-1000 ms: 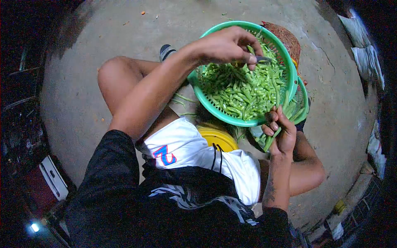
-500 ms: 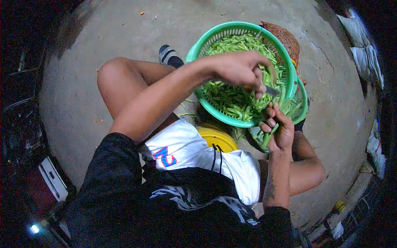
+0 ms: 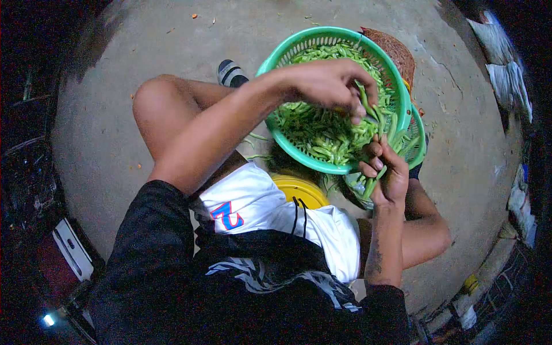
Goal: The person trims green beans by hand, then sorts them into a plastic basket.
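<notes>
Green pod (image 3: 372, 115) half hidden by fingers (image 3: 359, 110).

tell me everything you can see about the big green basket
The green basket is a round, bowl-shaped colander that looks like plastic, with slotted walls and a smooth rolled rim. It is heaped with cut green bean pieces. It sits tilted in front of the person's knees, over a second green basket and beside a brown woven one. The left hand hovers over it; the right hand is at its near rim.

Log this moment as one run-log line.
left hand: pinching bean pod | right hand: gripping same pod | under hands: green basket
</notes>
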Available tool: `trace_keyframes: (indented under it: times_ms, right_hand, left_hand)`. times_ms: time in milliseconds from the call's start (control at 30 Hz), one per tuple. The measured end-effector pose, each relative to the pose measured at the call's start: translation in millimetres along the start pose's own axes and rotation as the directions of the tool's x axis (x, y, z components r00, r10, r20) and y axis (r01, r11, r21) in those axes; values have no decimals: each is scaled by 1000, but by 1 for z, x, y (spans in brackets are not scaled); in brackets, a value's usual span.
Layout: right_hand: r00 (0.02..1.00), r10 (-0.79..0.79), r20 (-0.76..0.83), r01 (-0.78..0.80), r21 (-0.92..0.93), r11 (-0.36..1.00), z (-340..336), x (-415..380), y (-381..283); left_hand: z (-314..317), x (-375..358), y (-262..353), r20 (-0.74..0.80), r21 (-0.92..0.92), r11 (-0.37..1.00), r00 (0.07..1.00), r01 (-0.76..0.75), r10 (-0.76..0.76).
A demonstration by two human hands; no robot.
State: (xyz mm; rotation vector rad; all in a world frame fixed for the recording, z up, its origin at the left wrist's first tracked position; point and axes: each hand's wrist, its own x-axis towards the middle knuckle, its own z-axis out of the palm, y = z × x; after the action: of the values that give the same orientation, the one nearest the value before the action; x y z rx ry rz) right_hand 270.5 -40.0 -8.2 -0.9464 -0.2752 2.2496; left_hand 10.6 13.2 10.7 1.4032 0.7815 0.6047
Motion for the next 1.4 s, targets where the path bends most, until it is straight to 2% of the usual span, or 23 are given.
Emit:
trace_keyframes:
  times_ms: [33, 100, 133, 167, 233, 267, 367, 433, 567, 633, 767, 867, 933, 967, 1067, 1133, 1167, 1233, 1267, 1367, 1400]
  right_hand:
    - [1000, -2, 2, 2, 1, 1000, 0, 0, 0]
    - [1000, -2, 16, 2, -9, 1000, 0, 0, 0]
    - [1000, -5, 18, 5, -6, 1000, 1, 0, 1]
    - [1000, -21, -9, 21, -13, 1000, 3, 1, 3]
    - [999, -33, -40, 32, -25, 999, 4, 1, 5]
    - [998, -45, -39, 44, -21, 999, 5, 0, 5]
    - [999, -27, 23, 27, 15, 1000, 8, 0, 3]
    - [1000, 1, 9, -1, -19, 1000, 12, -1, 1]
    - [1000, -21, 14, 21, 0, 1000, 11, 1, 4]
    - [993, -71, -92, 72, 5, 997, 11, 0, 6]
    - [997, -66, -49, 66, -1, 998, 11, 2, 6]
    - [994, -58, -95, 57, -11, 998, 14, 1, 5]
    - [998, -52, 18, 53, -31, 998, 9, 4, 5]
    - [998, -52, 19, 53, -30, 998, 10, 3, 5]
    - [1000, 6, 8, -5, -54, 999, 20, 2, 2]
    - [995, -60, -82, 35, -276, 961, 32, 0, 4]
    - [995, -60, -83, 34, -278, 960, 33, -1, 3]
    - [1000, -11, -2, 9, -413, 911, 34, -2, 3]
    - [1000, -4, -25, -8, -456, 890, 36, -3, 5]
    - [999, -50, 19, 54, -365, 929, 42, -6, 9]
    - [994, -106, 8, 103, -330, 938, 42, -5, 10]
  left_hand:
    - [-3, -1, -2, 1, 3, 1000, 1000, 0, 0]
    - [-11, -6, 2, -57, -9, 995, 994, 95, -95]
    - [-3, -6, 10, -44, 24, 990, 989, 139, -138]
    - [4, -4, 8, -6, 114, 988, 995, 104, -104]
    - [19, 1, 3, 149, -64, 996, 988, 55, -45]
    - [17, 1, 0, 147, -70, 996, 988, 55, -44]
    - [4, -2, -3, 85, -50, 998, 996, 29, -25]
    - [-2, -4, -4, -16, -183, 981, 997, 66, -70]
    - [15, -4, 0, 60, -60, 994, 995, 89, -86]
    - [23, -2, -1, 61, -137, 989, 997, 65, -57]
    - [18, -3, 0, 53, -67, 995, 997, 68, -64]
    - [18, -2, 1, 90, -78, 995, 994, 65, -58]
    - [3, -3, 2, 12, 34, 999, 1000, 0, 0]
    - [-6, -5, 0, -52, -87, 995, 997, 56, -61]
    - [-20, -10, 6, -111, -77, 992, 988, 96, -105]
    - [-14, -8, 4, -54, -95, 994, 997, 51, -56]
    - [-11, -8, 3, -55, -97, 994, 997, 49, -54]
    - [-2, -9, 6, -24, -81, 992, 995, 92, -95]
    - [0, -8, 4, 10, -47, 995, 996, 94, -93]
    - [1, -2, -5, 35, -37, 998, 998, 59, -57]
    - [2, -2, -5, -7, -97, 994, 999, 53, -54]
